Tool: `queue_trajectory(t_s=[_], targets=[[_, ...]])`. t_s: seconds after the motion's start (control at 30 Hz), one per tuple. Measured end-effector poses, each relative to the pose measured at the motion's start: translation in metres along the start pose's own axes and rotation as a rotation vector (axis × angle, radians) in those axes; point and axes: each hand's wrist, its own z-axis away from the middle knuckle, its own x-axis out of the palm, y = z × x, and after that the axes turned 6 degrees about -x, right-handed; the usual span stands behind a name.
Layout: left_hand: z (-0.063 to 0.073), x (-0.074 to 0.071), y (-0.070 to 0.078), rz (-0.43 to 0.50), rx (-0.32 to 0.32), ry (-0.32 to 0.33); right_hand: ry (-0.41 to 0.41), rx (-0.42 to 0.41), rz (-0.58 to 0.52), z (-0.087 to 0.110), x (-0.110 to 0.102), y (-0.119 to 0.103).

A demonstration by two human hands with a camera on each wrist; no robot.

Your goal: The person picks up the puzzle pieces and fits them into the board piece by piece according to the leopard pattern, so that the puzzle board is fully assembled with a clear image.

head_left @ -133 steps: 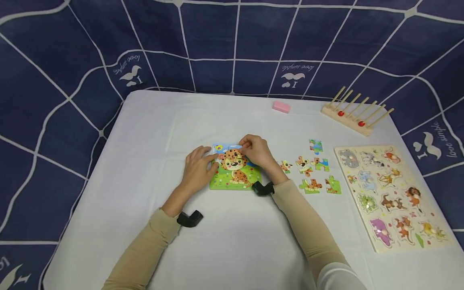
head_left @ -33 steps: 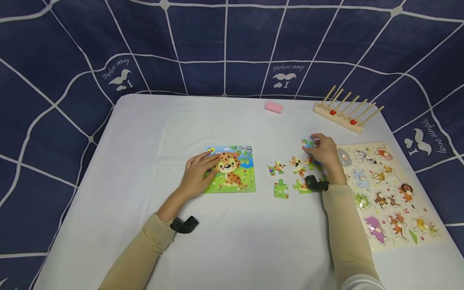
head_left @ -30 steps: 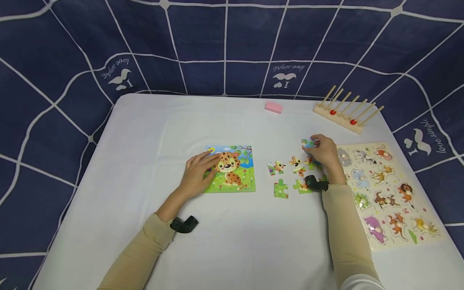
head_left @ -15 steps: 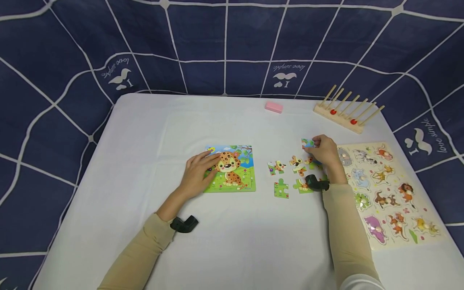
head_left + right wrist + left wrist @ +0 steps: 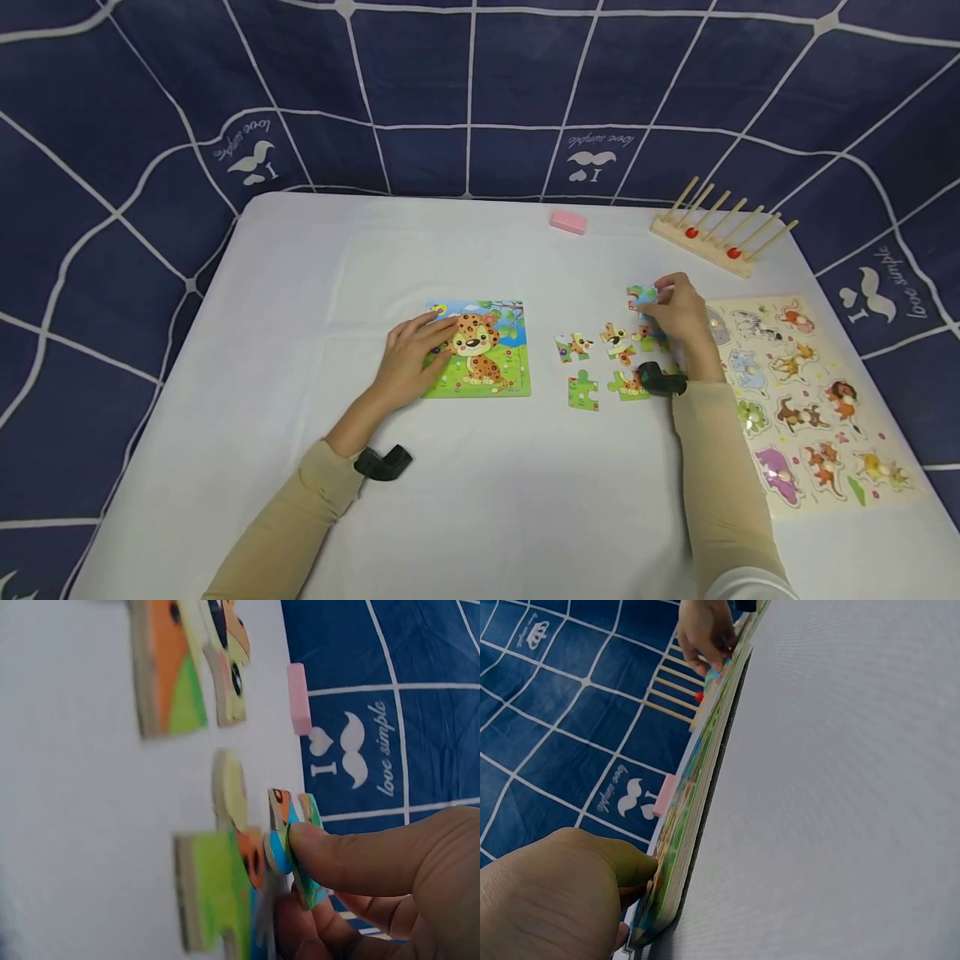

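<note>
A leopard jigsaw puzzle (image 5: 482,360) lies in its tray left of the table's middle. My left hand (image 5: 408,358) rests on its left side with the fingers extended over the picture; the left wrist view shows the thumb at the edge of the board (image 5: 676,862). Farther right, my right hand (image 5: 681,318) pinches a blue and green puzzle piece (image 5: 640,297) between thumb and fingers. In the right wrist view this puzzle piece (image 5: 306,862) stands tilted above the tabletop. Several loose puzzle pieces (image 5: 582,390) lie below and left of that hand, some partly hidden by it and the wrist.
An animal peg puzzle board (image 5: 817,400) lies at the right, close to my right forearm. A wooden peg rack (image 5: 701,244) with red beads stands at the back right. Near the back edge lies a pink block (image 5: 568,222). A dark blue checked cloth (image 5: 420,83) hangs behind the table.
From the leopard puzzle, my right hand has gone right to the loose pieces and now has the blue and green piece, slightly raised. My left hand has stayed on the leopard puzzle.
</note>
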Motion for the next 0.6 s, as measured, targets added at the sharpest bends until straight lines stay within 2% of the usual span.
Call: queue_trajectory(t_s=[0.07,0.2,0.37,0.6], targets=[[0.000,0.000,-0.001,-0.003,0.001,0.001,0.014,-0.001,-0.021,0.001,-0.002,0.001],[0.000,0.000,-0.001,-0.006,0.005,0.006,0.036,0.014,-0.147,0.003,-0.006,-0.003],[0.000,-0.001,-0.001,-0.007,0.012,0.011,0.074,-0.001,-0.274,0.007,-0.003,-0.016],[-0.001,-0.001,-0.001,-0.004,0.002,0.003,0.003,-0.055,-0.310,0.013,0.018,-0.047]])
